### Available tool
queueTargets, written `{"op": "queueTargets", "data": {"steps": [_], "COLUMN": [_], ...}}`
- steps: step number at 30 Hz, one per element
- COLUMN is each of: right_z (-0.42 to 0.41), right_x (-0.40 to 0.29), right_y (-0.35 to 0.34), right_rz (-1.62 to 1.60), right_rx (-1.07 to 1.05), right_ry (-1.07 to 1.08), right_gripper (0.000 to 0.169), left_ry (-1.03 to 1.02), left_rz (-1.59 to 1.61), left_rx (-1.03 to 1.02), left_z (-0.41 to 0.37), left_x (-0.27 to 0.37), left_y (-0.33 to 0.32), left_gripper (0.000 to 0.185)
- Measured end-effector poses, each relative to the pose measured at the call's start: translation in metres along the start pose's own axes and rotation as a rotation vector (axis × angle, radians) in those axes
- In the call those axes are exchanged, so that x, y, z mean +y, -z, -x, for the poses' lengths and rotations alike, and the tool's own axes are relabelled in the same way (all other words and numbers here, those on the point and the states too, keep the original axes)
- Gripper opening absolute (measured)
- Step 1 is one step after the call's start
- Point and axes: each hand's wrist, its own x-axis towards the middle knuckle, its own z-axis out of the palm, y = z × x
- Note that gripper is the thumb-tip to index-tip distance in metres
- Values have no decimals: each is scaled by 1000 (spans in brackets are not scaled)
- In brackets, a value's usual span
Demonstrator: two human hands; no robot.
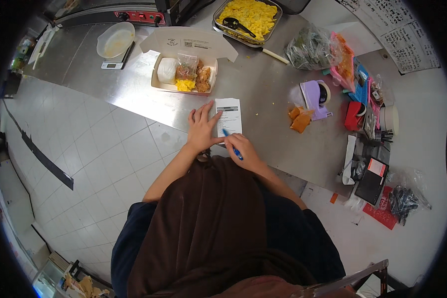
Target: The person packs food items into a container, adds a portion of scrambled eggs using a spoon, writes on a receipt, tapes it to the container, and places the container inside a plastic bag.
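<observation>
My right hand (242,149) grips a blue pen (237,153), whose tip is at the lower part of a printed paper slip (229,111). The slip lies flat near the front edge of a steel table (268,123). Spread over the slip's left side, my left hand (202,128) presses it down with the fingers apart. Just beyond the hands stands an open paper meal box (157,83). Inside it are a wrapped white portion (167,70), probably rice, fried chicken (203,78), scrambled egg (185,85) and a clear sachet (187,66).
A digital scale (113,65) carries a plastic bowl (115,40) at the back left. A metal tray (216,18) of scrambled egg holds a black spoon (238,26). To the right are sauce sachets (300,120), a purple tape dispenser (313,98), a plastic bag (309,48) and a tablet (372,181).
</observation>
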Motion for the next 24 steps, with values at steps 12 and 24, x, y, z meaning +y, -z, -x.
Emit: {"op": "queueTargets", "data": {"steps": [12,24], "right_z": [5,-48], "right_x": [3,36], "right_y": [5,11], "right_rz": [66,671], "right_rx": [47,-40], "right_ry": [8,-12], "right_gripper": [4,32], "left_ry": [-30,-50], "left_rz": [25,65], "left_rx": [-17,0], "left_z": [-1,-4], "left_x": [3,-3], "left_y": [2,5], "left_gripper": [89,58]}}
